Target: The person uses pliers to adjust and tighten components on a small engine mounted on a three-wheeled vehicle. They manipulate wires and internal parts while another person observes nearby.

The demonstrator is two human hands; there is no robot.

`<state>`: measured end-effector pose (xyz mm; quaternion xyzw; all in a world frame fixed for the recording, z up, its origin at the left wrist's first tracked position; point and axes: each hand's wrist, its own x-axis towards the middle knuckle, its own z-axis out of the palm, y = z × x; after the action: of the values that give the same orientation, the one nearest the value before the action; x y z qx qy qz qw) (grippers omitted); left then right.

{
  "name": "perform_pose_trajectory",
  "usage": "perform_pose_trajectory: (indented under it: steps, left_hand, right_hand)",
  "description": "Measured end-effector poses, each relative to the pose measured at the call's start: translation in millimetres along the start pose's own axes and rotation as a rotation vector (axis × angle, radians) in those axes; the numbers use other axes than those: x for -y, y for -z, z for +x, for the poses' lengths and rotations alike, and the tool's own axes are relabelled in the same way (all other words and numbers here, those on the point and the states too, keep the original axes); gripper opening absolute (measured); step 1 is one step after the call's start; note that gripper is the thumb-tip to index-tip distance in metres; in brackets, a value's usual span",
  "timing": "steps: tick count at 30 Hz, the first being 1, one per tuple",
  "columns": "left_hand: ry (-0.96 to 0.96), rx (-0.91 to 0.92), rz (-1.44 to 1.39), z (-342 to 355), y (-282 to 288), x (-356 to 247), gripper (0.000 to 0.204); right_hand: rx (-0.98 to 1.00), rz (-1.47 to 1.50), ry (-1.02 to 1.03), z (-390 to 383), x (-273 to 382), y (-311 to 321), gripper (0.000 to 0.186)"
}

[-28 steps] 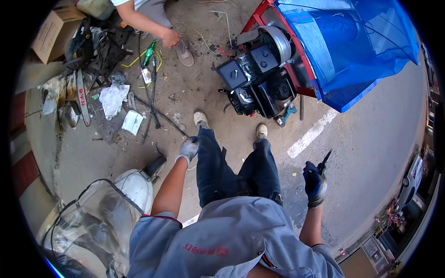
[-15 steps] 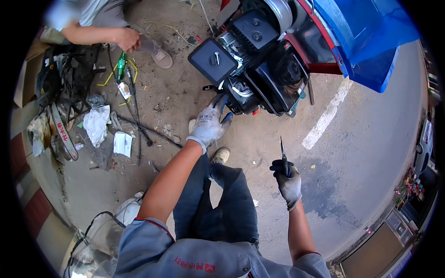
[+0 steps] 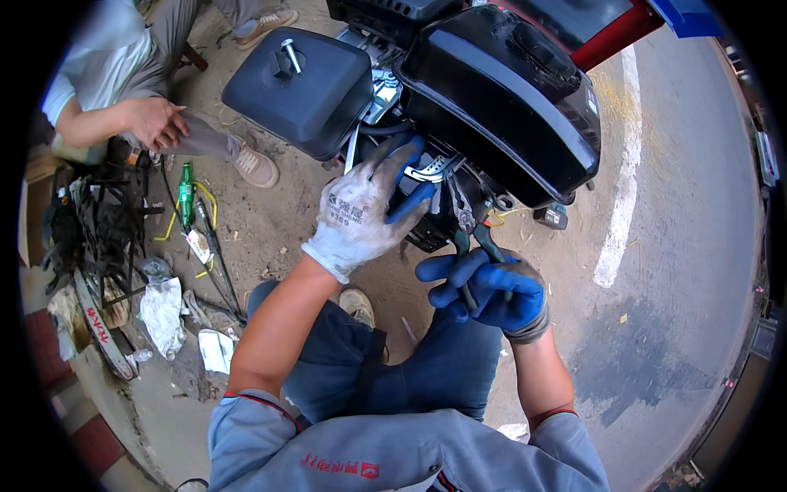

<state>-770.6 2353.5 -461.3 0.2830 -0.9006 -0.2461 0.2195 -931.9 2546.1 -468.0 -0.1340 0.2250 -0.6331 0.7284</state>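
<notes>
A black engine has a square black cover [image 3: 303, 94] with a bolt on top and a glossy black housing [image 3: 500, 115]. My left hand [image 3: 361, 209], in a white glove with blue palm, reaches onto it beside a silver bracket [image 3: 426, 171], thumb apart from the fingers. Its fingertips are partly hidden among the parts. My right hand [image 3: 492, 295], in a blue glove, grips open-handled pliers [image 3: 464, 216], jaws at the engine's lower part, just right of the bracket.
A co-worker's hand [image 3: 160, 123] is at upper left, above a green bottle [image 3: 185, 193], cables, a chainsaw bar [image 3: 102, 328] and crumpled paper [image 3: 162, 316]. A power tool [image 3: 551, 217] lies under the housing. A red frame [image 3: 607, 37] with blue sheeting stands behind.
The view has moved down and closer to the engine. My left hand has risen from beside my leg onto the engine. My right hand has brought the pliers inward and up to it.
</notes>
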Motion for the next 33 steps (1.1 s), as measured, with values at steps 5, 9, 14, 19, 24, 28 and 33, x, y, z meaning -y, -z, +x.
perform_pose_trajectory:
  steps: [5, 9, 14, 19, 24, 28, 33]
  left_hand:
    - [-0.042, -0.093, 0.123, 4.2, -11.6, -3.3, 0.072]
    - [0.015, -0.075, 0.072, 6.6, -9.3, -11.5, 0.068]
    - [0.029, -0.046, 0.078, 9.7, -7.3, -15.3, 0.062]
    - [0.011, -0.066, 0.105, 9.7, -11.2, -10.9, 0.061]
    - [-0.005, -0.095, 0.069, 10.6, -15.0, -6.3, 0.063]
    - [-0.023, -0.096, 0.053, 11.8, -15.7, -3.6, 0.062]
    - [-0.017, -0.077, -0.037, 11.3, -13.7, -4.4, 0.063]
  right_hand:
    - [0.055, 0.125, -0.072, 6.1, -7.6, 6.4, 0.045]
    - [0.11, 0.27, -0.108, 7.1, 2.9, -2.8, 0.047]
    - [0.015, -0.236, -0.157, -2.9, 39.8, -19.0, 0.047]
    - [-0.547, -2.033, -0.029, -11.1, 51.9, -41.5, 0.023]
    - [-0.663, -2.431, -0.008, -1.8, 46.5, -54.6, 0.021]
    - [-0.633, -2.451, -0.046, 5.8, 45.3, -58.3, 0.023]
    - [-0.62, -2.49, -0.052, 9.6, 42.3, -63.0, 0.021]
